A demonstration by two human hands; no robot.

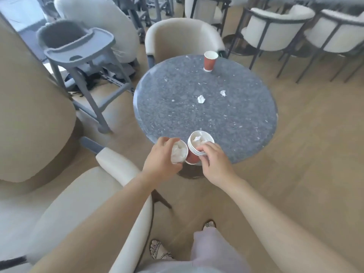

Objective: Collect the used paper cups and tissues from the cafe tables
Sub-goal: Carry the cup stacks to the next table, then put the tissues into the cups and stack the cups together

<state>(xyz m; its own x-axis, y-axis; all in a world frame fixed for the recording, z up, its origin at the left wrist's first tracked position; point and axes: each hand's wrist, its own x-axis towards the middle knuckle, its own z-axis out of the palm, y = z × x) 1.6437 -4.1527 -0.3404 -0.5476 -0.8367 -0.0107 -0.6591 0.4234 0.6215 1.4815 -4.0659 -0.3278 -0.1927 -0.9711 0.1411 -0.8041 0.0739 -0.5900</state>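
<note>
A person stands at a round, speckled grey counter, both bare arms reaching forward to its near edge. The right hand pinches the rims of a stack of nested red paper cups, fingers curled over the near side; crumpled tissue fills the top one. The left hand, just beside it, wraps around a single cup, tilted toward the stack and also stuffed with tissue. Well beyond both hands, at the counter's far edge, a lone red cup stands upright. Between it and the hands lie two small white tissue wads, apart from each other, the smaller wad further toward the right hand's side. The cups are probably very light and thin-walled and would crush under a hard squeeze, so a gentle hold around the wall or just under the rim suits them. The tissues are soft and near weightless; a fingertip pinch from above should lift each.
</note>
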